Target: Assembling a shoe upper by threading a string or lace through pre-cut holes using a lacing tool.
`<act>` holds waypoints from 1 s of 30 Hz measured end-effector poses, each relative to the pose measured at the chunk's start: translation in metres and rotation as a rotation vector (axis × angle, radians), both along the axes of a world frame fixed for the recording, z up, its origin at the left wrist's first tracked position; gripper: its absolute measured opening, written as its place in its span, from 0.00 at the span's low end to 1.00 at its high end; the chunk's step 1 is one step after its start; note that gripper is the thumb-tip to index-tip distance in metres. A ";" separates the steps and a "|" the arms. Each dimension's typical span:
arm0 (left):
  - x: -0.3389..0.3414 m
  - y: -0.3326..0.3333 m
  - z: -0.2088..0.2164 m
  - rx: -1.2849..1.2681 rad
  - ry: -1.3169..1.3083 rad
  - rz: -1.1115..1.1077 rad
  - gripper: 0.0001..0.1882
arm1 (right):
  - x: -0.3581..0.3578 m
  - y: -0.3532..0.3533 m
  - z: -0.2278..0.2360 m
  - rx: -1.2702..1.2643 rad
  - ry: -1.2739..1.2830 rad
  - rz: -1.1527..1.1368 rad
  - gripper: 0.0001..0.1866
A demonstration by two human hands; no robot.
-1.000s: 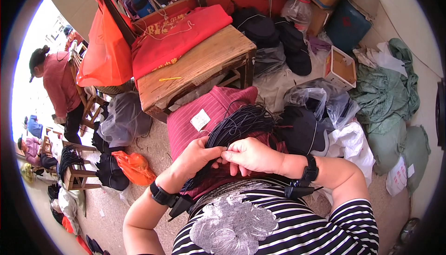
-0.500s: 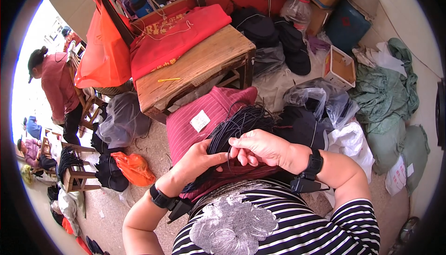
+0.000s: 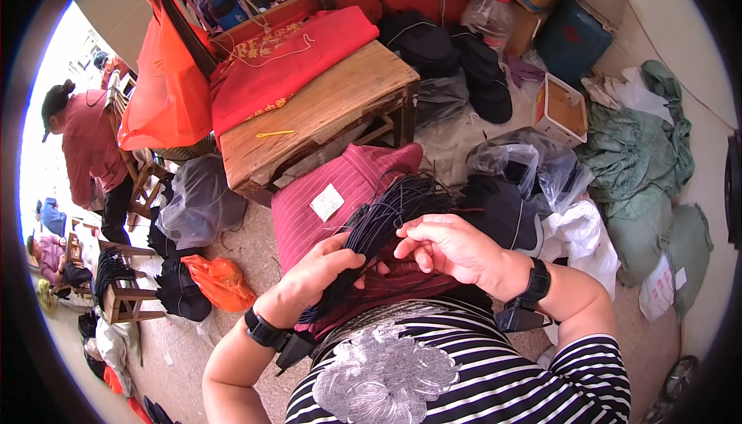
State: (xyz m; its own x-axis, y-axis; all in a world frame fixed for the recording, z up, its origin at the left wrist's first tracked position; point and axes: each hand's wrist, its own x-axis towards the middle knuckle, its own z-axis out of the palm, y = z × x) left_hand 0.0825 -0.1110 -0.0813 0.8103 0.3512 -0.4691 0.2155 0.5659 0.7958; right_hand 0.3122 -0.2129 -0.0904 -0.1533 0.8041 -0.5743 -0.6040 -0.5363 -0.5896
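Since the earlier frames the right hand [image 3: 456, 250] has been sliding along the bundle of black cords [image 3: 386, 219], from a spot close to the body out toward its middle, and the left hand [image 3: 321, 273] has stayed wrapped around the lower part. Now the left hand is closing its grip around the bundle, fingers curled over the cords. The right hand is resting just beside it with its fingertips [image 3: 406, 232] pinching into the strands, so that grip is clamped on the cords too. The bundle is lying across a dark red striped cloth [image 3: 340, 184] on the person's lap, its far end fanning out toward a black bag [image 3: 502, 207]. Both wrists are wearing black bands.

Ahead of the lap a low wooden counter [image 3: 340, 111] is carrying a folded red cloth [image 3: 286, 57] and a thin yellow stick [image 3: 274, 133]. An orange bag [image 3: 162, 91] is hanging at its left end. To the right, green fabric [image 3: 634, 153] is lying heaped on the floor near a small open box [image 3: 562, 108]. At the far left a person in a red shirt [image 3: 85, 146] is standing.
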 end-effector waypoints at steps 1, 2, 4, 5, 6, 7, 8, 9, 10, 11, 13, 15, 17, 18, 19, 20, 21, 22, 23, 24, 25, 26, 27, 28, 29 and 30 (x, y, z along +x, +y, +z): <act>0.001 0.002 0.003 -0.027 0.030 0.005 0.19 | 0.003 -0.004 0.003 0.049 -0.076 0.019 0.09; 0.001 0.003 0.005 -0.054 0.060 0.011 0.19 | 0.004 -0.005 0.000 0.048 -0.078 0.016 0.09; 0.006 0.001 0.002 -0.017 0.067 0.017 0.17 | 0.006 -0.004 -0.009 0.213 -0.405 -0.018 0.07; 0.007 -0.001 0.002 0.066 0.120 0.009 0.16 | 0.005 -0.005 -0.011 0.262 -0.463 -0.040 0.08; 0.009 -0.003 0.002 0.150 0.172 0.000 0.15 | 0.003 -0.004 -0.012 0.261 -0.463 -0.042 0.08; 0.010 -0.003 0.001 0.150 0.172 -0.001 0.15 | 0.002 -0.002 -0.014 0.329 -0.606 -0.035 0.09; 0.012 -0.004 -0.001 0.135 0.197 0.018 0.14 | 0.001 0.000 -0.017 0.396 -0.750 -0.027 0.11; 0.013 -0.003 -0.003 0.121 0.222 0.035 0.13 | 0.000 0.002 -0.022 0.427 -0.791 -0.021 0.13; 0.013 -0.003 -0.003 0.122 0.223 0.033 0.13 | 0.000 0.003 -0.023 0.427 -0.791 -0.023 0.13; 0.013 -0.003 -0.004 0.122 0.228 0.040 0.12 | -0.001 0.005 -0.022 0.472 -0.899 -0.009 0.12; 0.013 -0.002 -0.005 0.123 0.235 0.046 0.11 | 0.000 0.009 -0.023 0.516 -1.005 0.004 0.11; 0.013 -0.002 -0.005 0.104 0.226 0.062 0.11 | 0.001 0.014 -0.028 0.606 -1.044 -0.007 0.08; 0.014 -0.002 -0.006 0.087 0.228 0.078 0.10 | 0.001 0.015 -0.023 0.609 -1.058 0.001 0.07; 0.014 -0.003 -0.005 0.078 0.225 0.091 0.10 | 0.001 0.013 -0.020 0.618 -1.077 0.003 0.06; 0.014 -0.004 -0.004 0.082 0.225 0.091 0.10 | 0.001 0.012 -0.020 0.621 -1.077 0.001 0.06; 0.014 -0.005 -0.004 0.094 0.236 0.093 0.09 | 0.002 0.010 -0.020 0.585 -1.000 -0.012 0.07; 0.014 -0.005 -0.005 0.100 0.249 0.096 0.09 | 0.002 0.011 -0.021 0.544 -0.919 -0.020 0.07; 0.014 -0.005 -0.005 0.099 0.251 0.097 0.09 | 0.002 0.011 -0.020 0.543 -0.917 -0.019 0.07; 0.014 -0.004 -0.005 0.089 0.248 0.102 0.08 | 0.002 0.012 -0.017 0.558 -0.954 -0.008 0.07; 0.014 -0.004 -0.006 0.080 0.245 0.103 0.08 | 0.002 0.012 -0.015 0.572 -0.992 0.002 0.07; 0.015 -0.003 -0.006 0.080 0.245 0.102 0.08 | 0.004 0.013 -0.017 0.571 -0.993 0.000 0.07; 0.014 -0.003 -0.006 0.060 0.235 0.108 0.09 | 0.006 0.014 -0.022 0.722 -1.167 -0.006 0.09; 0.014 -0.003 -0.006 0.039 0.225 0.117 0.09 | 0.007 0.014 -0.025 0.876 -1.339 -0.011 0.11; 0.013 -0.002 -0.007 0.040 0.226 0.118 0.09 | 0.006 0.014 -0.024 0.876 -1.338 -0.012 0.11; 0.013 -0.002 -0.008 0.025 0.228 0.119 0.09 | 0.005 0.013 -0.022 0.822 -1.289 0.004 0.13; 0.013 -0.001 -0.009 0.011 0.229 0.120 0.08 | 0.005 0.012 -0.021 0.768 -1.240 0.019 0.15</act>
